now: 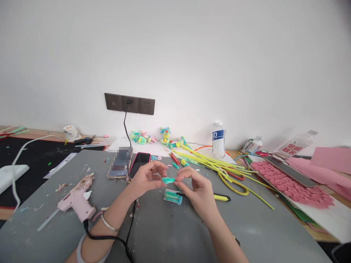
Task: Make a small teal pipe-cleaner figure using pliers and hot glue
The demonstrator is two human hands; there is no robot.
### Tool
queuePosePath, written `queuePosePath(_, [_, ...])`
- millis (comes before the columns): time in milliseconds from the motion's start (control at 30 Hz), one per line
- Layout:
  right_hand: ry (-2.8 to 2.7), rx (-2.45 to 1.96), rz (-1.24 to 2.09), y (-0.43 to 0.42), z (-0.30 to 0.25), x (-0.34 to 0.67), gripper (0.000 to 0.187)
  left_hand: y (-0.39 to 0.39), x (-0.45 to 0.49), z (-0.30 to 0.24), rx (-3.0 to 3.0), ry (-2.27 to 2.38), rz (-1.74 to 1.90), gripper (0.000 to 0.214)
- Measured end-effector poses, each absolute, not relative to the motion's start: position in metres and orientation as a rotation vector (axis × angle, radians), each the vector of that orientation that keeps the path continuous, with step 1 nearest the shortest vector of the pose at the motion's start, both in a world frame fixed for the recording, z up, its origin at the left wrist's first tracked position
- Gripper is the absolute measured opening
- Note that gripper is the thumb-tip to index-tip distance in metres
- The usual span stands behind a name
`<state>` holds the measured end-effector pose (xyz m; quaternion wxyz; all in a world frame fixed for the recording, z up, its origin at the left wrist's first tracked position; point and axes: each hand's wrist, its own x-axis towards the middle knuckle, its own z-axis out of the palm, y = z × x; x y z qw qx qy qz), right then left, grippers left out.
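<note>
Over the grey mat [170,233], both hands pinch one small teal piece [168,180] between them. My left hand [146,177] grips its left end with thumb and fingers closed. My right hand [197,190] pinches its right end. Just below the hands, a small roll of teal and pink pieces [172,196] lies on the mat. A yellow utility knife [221,197] rests on the mat by my right hand. A pink hot glue gun [78,199] lies to the left, its black cord running under my left forearm.
Two phones [139,162] lie behind the hands. Yellow pipe-cleaner stems [219,168] spread to the right, beside a board of pink discs [290,184] and pink sheets [329,160]. Water bottles [218,140] and small finished figures [165,136] stand by the wall under the sockets [129,103].
</note>
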<state>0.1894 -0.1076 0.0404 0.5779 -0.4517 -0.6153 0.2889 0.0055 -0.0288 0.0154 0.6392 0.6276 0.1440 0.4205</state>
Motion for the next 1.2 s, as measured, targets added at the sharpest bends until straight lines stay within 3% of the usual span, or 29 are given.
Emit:
queuePosePath(233, [-1.43,-1.037,0.605,-0.107,0.038,0.189,0.009,-0.031,0.005,0.015,1.465,0.467,0.869,0.028])
queuePosePath(500, [-1.28,-1.303,0.894,-0.082,0.026,0.202,0.023,-0.021,0.008,0.011,1.519,0.757,0.988,0.018])
queuePosePath(667, [-1.665,-1.45,0.67,-0.059,0.019,0.207,0.006,-0.015,0.005,0.007,1.487,0.907,1.099,0.021])
queuePosePath(933, [-1.994,-1.455,0.64,-0.05,0.014,0.217,0.012,-0.016,0.004,0.007,1.518,0.925,1.084,0.021])
queuePosePath(1067, [-1.96,-1.501,0.635,-0.049,0.025,0.228,0.008,-0.016,0.005,0.007,1.539,0.901,1.068,0.023])
queuePosePath(1200, [-1.877,-1.682,0.486,-0.036,0.036,0.239,0.015,-0.019,0.006,0.009,1.563,0.903,1.073,0.024])
